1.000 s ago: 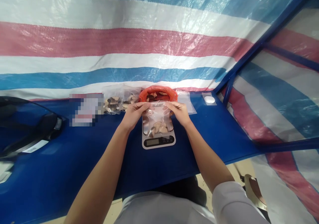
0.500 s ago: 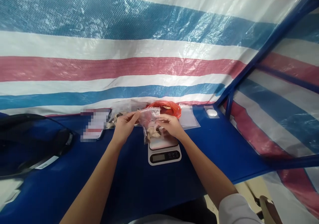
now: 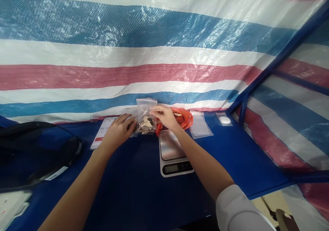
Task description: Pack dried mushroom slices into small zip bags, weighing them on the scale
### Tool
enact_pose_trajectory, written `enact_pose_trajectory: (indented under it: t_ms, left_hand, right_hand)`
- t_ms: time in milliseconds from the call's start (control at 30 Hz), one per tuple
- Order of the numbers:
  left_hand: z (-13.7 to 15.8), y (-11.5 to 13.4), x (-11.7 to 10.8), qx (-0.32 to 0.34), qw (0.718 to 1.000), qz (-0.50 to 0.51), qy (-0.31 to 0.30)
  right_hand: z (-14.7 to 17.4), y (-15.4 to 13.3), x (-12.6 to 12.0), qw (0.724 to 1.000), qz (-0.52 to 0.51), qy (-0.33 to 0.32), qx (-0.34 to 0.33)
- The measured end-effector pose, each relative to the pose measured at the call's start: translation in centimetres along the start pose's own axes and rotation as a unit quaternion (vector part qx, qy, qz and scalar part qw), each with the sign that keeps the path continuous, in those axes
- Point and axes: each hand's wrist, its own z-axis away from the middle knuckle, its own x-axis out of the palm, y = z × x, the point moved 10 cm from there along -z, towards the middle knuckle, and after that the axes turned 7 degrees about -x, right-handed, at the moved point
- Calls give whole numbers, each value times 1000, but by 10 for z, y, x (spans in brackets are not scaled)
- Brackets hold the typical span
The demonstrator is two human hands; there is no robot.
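My right hand (image 3: 166, 117) pinches the right edge of a clear zip bag (image 3: 147, 107), which stands upright at the back of the table. Pale, dried-looking slices with some dark edges lie in the bottom of this bag. To its left, my left hand (image 3: 118, 130) rests with fingers apart over other clear bags, mostly hidden beneath it. A white kitchen scale (image 3: 172, 149) with a bare metal plate sits below my right forearm. Behind the scale lies a crumpled red plastic bag (image 3: 187, 119) with its mouth open.
A phone (image 3: 99, 135) showing a timer lies left of my left hand. Flat clear bags (image 3: 202, 126) and a small white round object (image 3: 224, 120) lie to the right. A black strapped item (image 3: 59, 152) and a white box (image 3: 11, 207) occupy the left. Striped sheeting (image 3: 128, 77) hangs behind.
The zip bag of slices has moved from above the scale to the left and back. My left hand has let go of its top and shifted left. The scale's plate is uncovered.
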Motion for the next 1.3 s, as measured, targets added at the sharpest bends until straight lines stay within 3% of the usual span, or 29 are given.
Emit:
enact_pose_trajectory:
  t_ms: [300, 433, 567, 767, 900, 1033, 1300]
  left_hand:
    - [4, -11, 3, -5, 1000, 13, -16]
    - [2, -10, 1, -5, 1000, 21, -17]
    - [0, -8, 3, -4, 1000, 18, -18]
    - [-3, -7, 10, 2, 999, 28, -29]
    - [-4, -12, 20, 12, 998, 33, -59]
    - [-4, -15, 25, 22, 996, 43, -81]
    - [-8, -22, 26, -4, 993, 48, -112]
  right_hand:
    - [1, 14, 6, 991, 123, 6, 46]
    - [8, -3, -12, 980, 195, 19, 34]
    - [17, -27, -19, 947, 318, 43, -4]
    - [32, -54, 44, 888, 399, -75, -215]
    - [35, -34, 68, 849, 450, -144, -234]
    - [37, -18, 76, 819, 479, -197, -246]
    - [33, -17, 76, 820, 466, -226, -244]
